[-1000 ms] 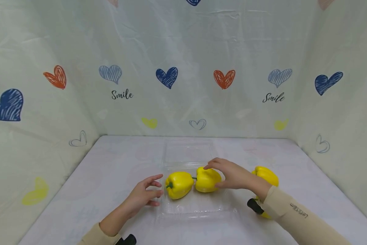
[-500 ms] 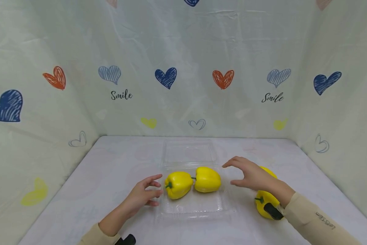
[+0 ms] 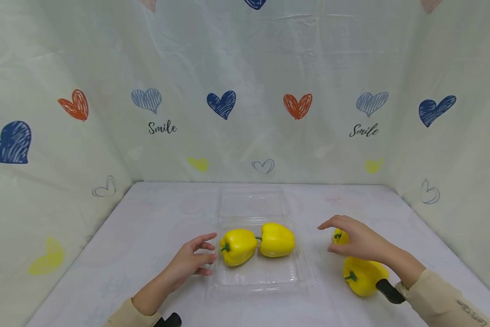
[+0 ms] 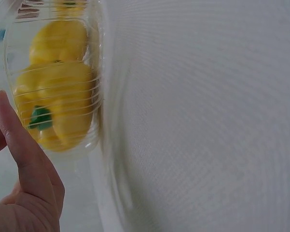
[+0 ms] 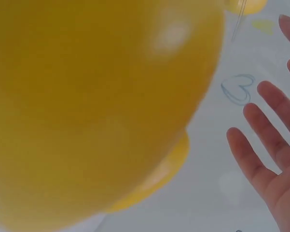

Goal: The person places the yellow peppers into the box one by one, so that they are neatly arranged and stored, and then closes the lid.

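Two yellow bell peppers, a left one (image 3: 238,247) and a right one (image 3: 277,240), lie side by side in a clear plastic clamshell box (image 3: 265,277) whose lid (image 3: 253,204) is folded back. My left hand (image 3: 196,258) has its fingers spread at the box's left wall; the left wrist view shows a fingertip right by the ribbed side. To the right, my right hand (image 3: 361,238) holds nothing, fingers and thumb apart, over a third pepper (image 3: 340,236) that it partly hides. A nearer pepper (image 3: 364,276) lies below that hand and fills much of the right wrist view.
The table (image 3: 167,204) has a pale cloth. Behind it and at both sides hang white curtains (image 3: 261,59) printed with hearts and "Smile". A black wrist camera (image 3: 389,290) on the right sleeve overlaps the nearer pepper.
My right hand has let go of the right pepper in the box and moved right, over the peppers on the table. My left hand has stayed in place.
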`<state>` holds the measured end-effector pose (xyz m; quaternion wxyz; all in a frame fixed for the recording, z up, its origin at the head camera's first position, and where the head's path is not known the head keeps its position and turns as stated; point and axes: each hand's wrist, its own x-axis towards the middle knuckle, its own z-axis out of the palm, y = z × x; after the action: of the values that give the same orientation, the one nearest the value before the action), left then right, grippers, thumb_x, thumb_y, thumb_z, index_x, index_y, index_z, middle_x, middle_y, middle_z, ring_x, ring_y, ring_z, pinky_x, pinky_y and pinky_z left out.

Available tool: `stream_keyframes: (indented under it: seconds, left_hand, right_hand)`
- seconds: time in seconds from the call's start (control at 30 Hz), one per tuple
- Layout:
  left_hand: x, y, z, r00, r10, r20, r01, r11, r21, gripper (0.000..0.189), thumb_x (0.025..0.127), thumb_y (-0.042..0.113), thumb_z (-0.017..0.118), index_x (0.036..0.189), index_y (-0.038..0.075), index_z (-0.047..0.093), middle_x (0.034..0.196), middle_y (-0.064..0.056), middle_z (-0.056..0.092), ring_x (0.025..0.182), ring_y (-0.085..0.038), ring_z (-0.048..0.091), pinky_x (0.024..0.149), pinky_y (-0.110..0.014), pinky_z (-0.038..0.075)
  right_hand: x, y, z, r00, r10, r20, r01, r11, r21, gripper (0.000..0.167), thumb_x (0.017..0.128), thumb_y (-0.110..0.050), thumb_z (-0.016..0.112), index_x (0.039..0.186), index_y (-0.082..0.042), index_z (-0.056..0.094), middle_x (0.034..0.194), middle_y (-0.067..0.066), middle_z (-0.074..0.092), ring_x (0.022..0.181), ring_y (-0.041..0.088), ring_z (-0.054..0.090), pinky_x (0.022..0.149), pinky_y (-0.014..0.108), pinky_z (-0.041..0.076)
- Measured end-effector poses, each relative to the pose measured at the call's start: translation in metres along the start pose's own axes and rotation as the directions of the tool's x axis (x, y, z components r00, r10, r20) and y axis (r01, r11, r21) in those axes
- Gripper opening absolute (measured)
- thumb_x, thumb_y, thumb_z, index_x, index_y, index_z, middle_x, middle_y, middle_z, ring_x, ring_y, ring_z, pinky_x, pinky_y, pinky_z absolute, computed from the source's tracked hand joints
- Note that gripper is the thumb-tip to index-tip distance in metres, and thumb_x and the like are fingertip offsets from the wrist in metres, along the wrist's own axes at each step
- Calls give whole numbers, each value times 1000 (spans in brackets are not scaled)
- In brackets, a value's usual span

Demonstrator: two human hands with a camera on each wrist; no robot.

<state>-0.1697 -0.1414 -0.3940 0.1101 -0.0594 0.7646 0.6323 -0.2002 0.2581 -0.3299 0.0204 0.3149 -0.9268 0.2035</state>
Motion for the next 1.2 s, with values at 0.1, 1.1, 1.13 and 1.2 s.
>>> stream_keyframes:
  seconds: [0.1, 1.1, 1.13, 1.2]
  left_hand:
    - [-1, 0, 0, 1000, 1, 1, -1, 1000, 0, 56, 83, 4, 68, 135, 8, 48, 107, -12, 49, 76, -21, 56, 62, -34, 57]
    - [-4, 2, -2, 1000, 13, 19, -13, 1000, -14, 57, 83, 5, 68, 135, 7, 47, 109, -13, 49, 77, -21, 55, 62, -33, 56]
    - [-4, 2, -2, 1000, 12, 19, -11, 1000, -14, 57, 83, 5, 68, 136, 8, 47, 109, -13, 49, 77, -21, 55, 62, -33, 56]
    - [-3, 2, -2, 1000, 10, 18, -9, 1000, -12, 57, 83, 5, 68, 136, 8, 47, 109, -13, 49, 77, -21, 55, 62, -33, 56]
  right_hand:
    - [-7, 4, -1, 1000, 17, 10, -18, 1000, 7, 37, 77, -19, 76, 112, -19, 62, 113, -5, 59, 106, 25, 52, 89, 51, 45]
    - [-62, 66, -5, 941, -148, 305, 94, 978, 185, 66, 69, -25, 80, 128, -23, 50, 126, -9, 50, 105, 6, 46, 79, 25, 46]
    - [-63, 67, -5, 939, -150, 310, 95, 978, 186, 68, 68, -23, 80, 129, -23, 49, 127, -8, 49, 105, 6, 46, 79, 24, 45]
    - [-63, 67, -4, 938, -149, 313, 93, 978, 186, 69, 68, -21, 80, 130, -24, 48, 127, -8, 48, 105, 7, 46, 80, 23, 45]
